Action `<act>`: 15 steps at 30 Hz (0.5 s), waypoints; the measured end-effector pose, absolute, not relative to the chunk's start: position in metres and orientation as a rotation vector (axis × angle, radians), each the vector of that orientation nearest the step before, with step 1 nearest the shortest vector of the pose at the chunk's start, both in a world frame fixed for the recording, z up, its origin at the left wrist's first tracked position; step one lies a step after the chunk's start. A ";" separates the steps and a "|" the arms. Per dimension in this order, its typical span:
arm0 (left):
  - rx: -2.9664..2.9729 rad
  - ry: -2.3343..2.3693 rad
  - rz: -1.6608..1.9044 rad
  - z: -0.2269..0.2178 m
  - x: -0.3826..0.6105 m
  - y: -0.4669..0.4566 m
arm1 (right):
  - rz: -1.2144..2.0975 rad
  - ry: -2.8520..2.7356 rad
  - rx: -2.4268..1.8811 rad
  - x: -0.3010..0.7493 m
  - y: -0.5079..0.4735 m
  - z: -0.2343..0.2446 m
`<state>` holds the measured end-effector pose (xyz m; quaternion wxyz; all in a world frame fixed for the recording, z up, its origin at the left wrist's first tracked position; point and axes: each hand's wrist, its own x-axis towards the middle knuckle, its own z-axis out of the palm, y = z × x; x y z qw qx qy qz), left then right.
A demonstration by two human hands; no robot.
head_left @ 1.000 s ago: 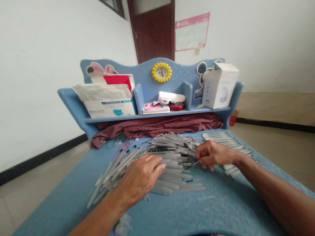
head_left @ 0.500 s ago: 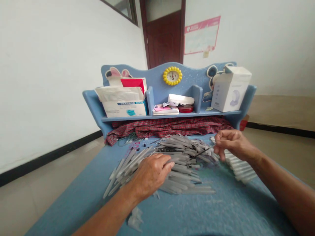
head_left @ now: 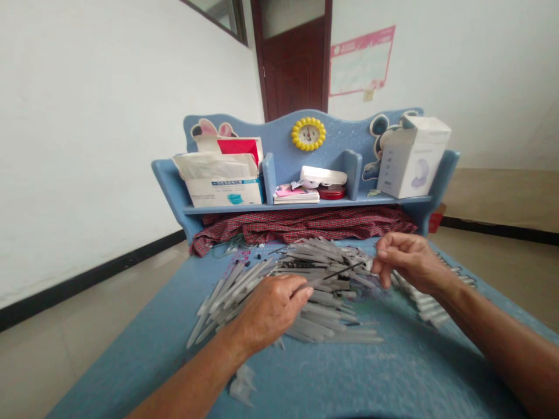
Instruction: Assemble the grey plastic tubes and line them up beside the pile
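My left hand (head_left: 275, 308) is closed over the near side of a pile of translucent grey pen barrels (head_left: 327, 314). Thumb and forefinger pinch one barrel, mostly covered by the hand. To the right, my right hand (head_left: 404, 262) has its fingertips closed on one end of a thin dark pen refill (head_left: 345, 270). The refill slants down to the left, its far end close to the barrel in my left hand; whether it has entered cannot be made out. Beneath my right hand lies a row of whitish ribbed tubes (head_left: 423, 302).
A blue desk (head_left: 349, 378) has a raised shelf at the back with a mask box (head_left: 222, 192), a yellow clock (head_left: 308, 134) and a white box (head_left: 414, 160). Red checked cloth (head_left: 305, 224) lies beneath the shelf. Crumpled clear plastic (head_left: 241, 385) is by my left forearm.
My right hand has moved slightly left, bringing the refill closer to my left hand and lifting its tip off the pile. My left hand has barely moved.
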<state>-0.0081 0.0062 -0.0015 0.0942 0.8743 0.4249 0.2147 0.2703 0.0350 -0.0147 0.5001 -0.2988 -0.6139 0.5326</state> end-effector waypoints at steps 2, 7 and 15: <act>2.549 1.274 0.622 0.000 -0.008 0.006 | 1.282 -1.468 -0.696 0.268 0.034 -0.015; 2.424 1.271 0.624 0.005 -0.005 0.005 | 1.246 -1.434 -0.643 0.264 0.032 -0.012; 2.094 1.297 0.502 0.011 -0.001 0.001 | 1.285 -1.304 -0.597 0.256 0.029 -0.011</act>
